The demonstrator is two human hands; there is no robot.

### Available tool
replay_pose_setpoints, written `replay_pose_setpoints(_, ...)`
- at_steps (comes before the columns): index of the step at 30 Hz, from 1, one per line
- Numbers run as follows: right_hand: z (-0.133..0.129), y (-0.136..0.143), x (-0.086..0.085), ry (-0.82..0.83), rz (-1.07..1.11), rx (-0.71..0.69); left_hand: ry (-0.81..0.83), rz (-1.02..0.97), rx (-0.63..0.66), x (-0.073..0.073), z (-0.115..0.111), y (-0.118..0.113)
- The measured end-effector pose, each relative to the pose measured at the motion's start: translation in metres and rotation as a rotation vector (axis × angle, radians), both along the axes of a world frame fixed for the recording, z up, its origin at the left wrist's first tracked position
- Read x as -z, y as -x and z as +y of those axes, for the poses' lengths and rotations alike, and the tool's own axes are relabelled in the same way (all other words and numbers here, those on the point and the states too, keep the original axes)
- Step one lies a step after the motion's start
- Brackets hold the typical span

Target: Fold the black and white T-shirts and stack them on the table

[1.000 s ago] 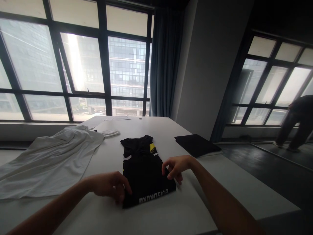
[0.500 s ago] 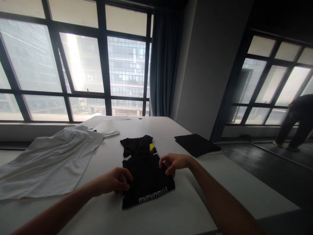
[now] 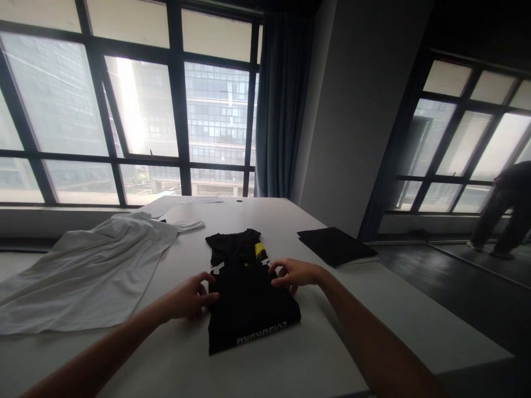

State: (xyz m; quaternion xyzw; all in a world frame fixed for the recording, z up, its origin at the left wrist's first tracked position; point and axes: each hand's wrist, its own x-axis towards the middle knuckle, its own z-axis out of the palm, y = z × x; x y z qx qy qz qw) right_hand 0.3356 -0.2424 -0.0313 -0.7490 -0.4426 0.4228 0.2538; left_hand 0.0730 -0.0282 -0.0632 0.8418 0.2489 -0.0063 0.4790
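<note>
A wide dark-framed window (image 3: 141, 105) stood beyond the far edge of the bench (image 3: 186, 376), with a grey pillar (image 3: 352, 110) past the bench's far right corner. The pale bench top ran from the near side up towards the glass. A blue curtain (image 3: 280, 110) hung between window and pillar. Well apart on the right, a person (image 3: 504, 210) in dark clothes stood on the floor (image 3: 402, 265), partly cut off by the picture's border.

A white cloth (image 3: 95, 265) lay loosely spread and wrinkled over the left side of the bench, a narrow part of it reaching towards the middle. The black shirt (image 3: 253, 304) lay folded between the bench's left and right edges, its collar end pointing to the far edge and its broad end to the near one. A dark folded cloth (image 3: 334, 246) rested along the right edge, with a pale layer showing under its near side.

The left hand (image 3: 193, 296) was at the shirt's left side, thumb and forefinger narrowly parted on the fabric. The right hand (image 3: 296, 273) was at the opposite side, its fingers bent and its thumb near the forefinger. Whether either hand pinched the fabric, I could not tell.

Pale lettering (image 3: 261, 334) ran along the shirt's near end, and a yellow patch (image 3: 260, 250) showed by its right shoulder. A small round hole (image 3: 239, 201) sat near the bench's far edge.
</note>
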Motion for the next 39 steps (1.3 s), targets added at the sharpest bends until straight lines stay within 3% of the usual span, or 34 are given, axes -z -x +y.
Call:
replay_pose_setpoints(6,0.017,0.007,0.013,-0.238,-0.323,0.111,-0.370,-0.297,-0.061,0.009,0.015,-0.012)
replay_pose_setpoints(12,0.016,0.013,0.011,-0.221,-0.606,0.126,-0.599,-0.423,-0.036,0.006,0.001,-0.008)
replay_pose_setpoints(14,0.015,0.018,0.009,-0.272,-0.642,0.143,-0.680,-0.464,0.068,0.004,-0.014,-0.005)
replay_pose_setpoints(17,0.014,0.030,0.007,-0.271,-0.634,0.076,-0.709,-0.404,0.401,0.003,-0.037,-0.003)
replay_pose_setpoints(19,0.014,0.039,0.008,-0.128,-0.615,-0.017,-0.698,-0.273,0.563,0.004,-0.047,-0.001)
replay_pose_setpoints(21,0.014,0.046,0.010,0.041,-0.631,-0.077,-0.689,-0.141,0.605,0.005,-0.053,0.001)
replay_pose_setpoints(24,0.013,0.049,0.012,0.138,-0.669,-0.113,-0.706,-0.050,0.597,0.005,-0.058,0.005)
replay_pose_setpoints(30,0.027,0.033,0.025,-0.146,-0.817,-0.042,-0.726,-0.059,0.587,0.005,-0.055,0.005)
replay_pose_setpoints(33,0.036,0.028,0.037,-0.141,-0.826,-0.017,-0.740,-0.134,0.451,0.008,-0.035,-0.003)
replay_pose_setpoints(36,0.039,0.027,0.043,-0.122,-0.810,-0.012,-0.780,-0.080,0.276,0.014,-0.010,-0.010)
replay_pose_setpoints(39,0.038,0.027,0.042,-0.098,-0.798,-0.011,-0.786,-0.015,0.251,0.018,0.008,-0.015)
